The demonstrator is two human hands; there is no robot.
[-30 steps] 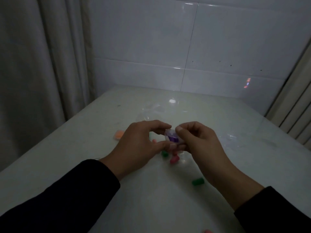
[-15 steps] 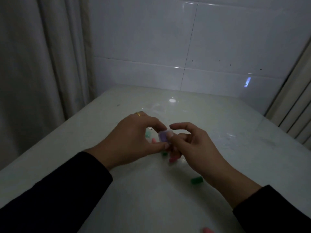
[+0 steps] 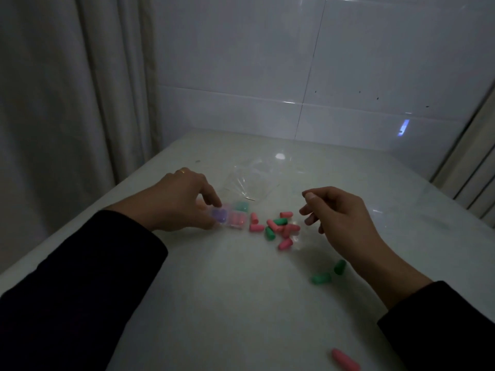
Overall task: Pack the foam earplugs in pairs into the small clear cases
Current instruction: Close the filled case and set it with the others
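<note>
On the counter (image 3: pixel 241 303) my left hand (image 3: pixel 182 202) sets the purple case (image 3: pixel 221 216) beside two filled cases (image 3: pixel 238 214), fingers pinching it. I judge it packed; next my right hand (image 3: pixel 337 210), loosely curled and empty, picks a pair from the earplugs (image 3: pixel 280 228).

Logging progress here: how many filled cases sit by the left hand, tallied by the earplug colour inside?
Purple-filled case: 1
Pink-filled case: 1
Green-filled case: 1
Total: 3

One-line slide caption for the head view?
Left hand sets small clear case holding purple foam earplugs beside filled cases; right hand hovers empty.
</note>
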